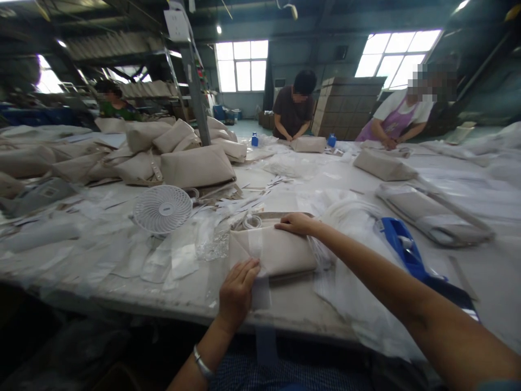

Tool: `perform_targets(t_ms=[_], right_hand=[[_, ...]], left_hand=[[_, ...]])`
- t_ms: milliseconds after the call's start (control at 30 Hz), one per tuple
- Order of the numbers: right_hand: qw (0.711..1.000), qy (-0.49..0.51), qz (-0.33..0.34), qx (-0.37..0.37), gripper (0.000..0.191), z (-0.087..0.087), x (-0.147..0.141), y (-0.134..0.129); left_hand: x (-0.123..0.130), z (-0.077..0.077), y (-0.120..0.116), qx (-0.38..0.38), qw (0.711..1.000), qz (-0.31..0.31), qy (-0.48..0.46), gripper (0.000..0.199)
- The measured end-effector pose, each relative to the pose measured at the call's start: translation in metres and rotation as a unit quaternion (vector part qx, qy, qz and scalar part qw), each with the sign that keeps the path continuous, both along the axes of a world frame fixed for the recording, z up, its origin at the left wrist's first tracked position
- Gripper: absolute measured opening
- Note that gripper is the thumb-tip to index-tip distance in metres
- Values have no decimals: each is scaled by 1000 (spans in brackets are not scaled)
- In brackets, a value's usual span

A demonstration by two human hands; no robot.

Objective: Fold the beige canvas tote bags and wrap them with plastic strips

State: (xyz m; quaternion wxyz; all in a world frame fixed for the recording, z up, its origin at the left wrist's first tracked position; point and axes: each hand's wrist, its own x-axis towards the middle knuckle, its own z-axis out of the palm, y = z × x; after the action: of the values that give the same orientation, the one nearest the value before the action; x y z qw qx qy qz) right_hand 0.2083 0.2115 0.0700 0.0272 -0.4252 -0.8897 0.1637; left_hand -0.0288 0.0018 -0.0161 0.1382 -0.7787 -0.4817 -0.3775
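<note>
A beige bag [285,252] lies on the table in front of me, with a pale translucent strip running across its left part and down over the table's front edge. Against the bag's lower left corner rests my left hand [239,282], its fingers close together; whether they pinch anything is hidden. My right hand [296,224] lies over the bag's top edge, fingers partly spread and bent over it. A coiled white cord [251,221] sits at the bag's upper left, next to the bag's strap.
A white fan [163,210] stands to the left, before a pile of beige bags [197,165]. A blue tape dispenser [402,247] and a wrapped bag [433,214] lie right. Plastic sheets cover parts of the table [163,296]. Three people are across it.
</note>
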Motion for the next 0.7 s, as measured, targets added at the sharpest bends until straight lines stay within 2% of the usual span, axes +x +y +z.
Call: perform_targets(t_ms=[133, 333, 400, 500, 600, 700], right_hand=[[1000, 1, 2, 5, 58, 1, -3, -8], [999, 33, 13, 20, 59, 6, -34, -26], [998, 43, 6, 36, 52, 6, -39, -38], [989, 102, 32, 101, 39, 1, -34, -72], [959, 174, 121, 190, 42, -12, -22, -123], [936, 172, 188, 244, 45, -30, -17, -165]], left_hand=[[0, 0, 1, 5, 1000, -5, 1, 41], [0, 3, 0, -12, 1000, -14, -12, 40], [0, 4, -1, -19, 999, -17, -19, 40], [0, 5, -2, -36, 999, -16, -22, 40], [1, 4, -2, -50, 998, -15, -27, 37], [1, 4, -3, -56, 998, -12, -32, 30]])
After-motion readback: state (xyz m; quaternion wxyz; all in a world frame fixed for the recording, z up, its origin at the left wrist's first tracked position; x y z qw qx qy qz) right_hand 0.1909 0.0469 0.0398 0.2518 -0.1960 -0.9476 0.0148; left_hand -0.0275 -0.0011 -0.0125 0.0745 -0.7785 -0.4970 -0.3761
